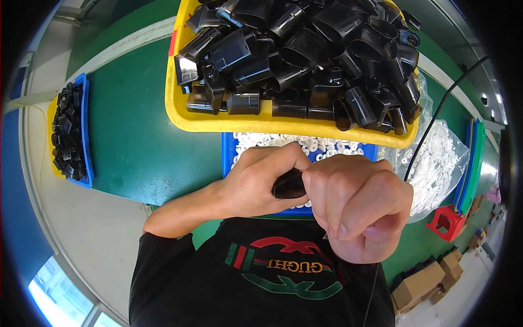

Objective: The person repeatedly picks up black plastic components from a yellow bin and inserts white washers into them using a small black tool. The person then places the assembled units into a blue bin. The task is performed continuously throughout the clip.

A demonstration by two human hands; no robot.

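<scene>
- Head view: a small glossy black plastic piece (289, 185) sits pinched between the two hands, close to the person's chest and just in front of a blue tray
- Only a short rounded stretch of the piece shows between the fingers; its long axis seems to run roughly left to right across the picture, with the right end hidden in the right fist, so which way it points cannot be told
- The left hand (261, 182) is curled over the piece from the left, thumb and fingers closed on it
- The right hand (359, 210) is balled into a fist, fingertips pressed against the piece's right end, knuckles toward the camera
- Directly behind the hands lies the blue tray (229, 155), filled with small white rings (327, 146)
- Resting partly over that tray is a yellow bin (180, 109), heaped with black plastic housings (305, 54) lying at all angles
- To the right, a clear bag of white parts (441, 163) slumps on the green counter (136, 141), and a black cable (436, 117) crosses over it
- Farther right stand stacked tray edges in blue and green (471, 163) and a small red stool (447, 220), with cardboard boxes (422, 283) on the floor below
- Far left on the counter, well apart from the hands, a second blue-rimmed tray (84, 131) holds more small black parts (68, 133)
</scene>
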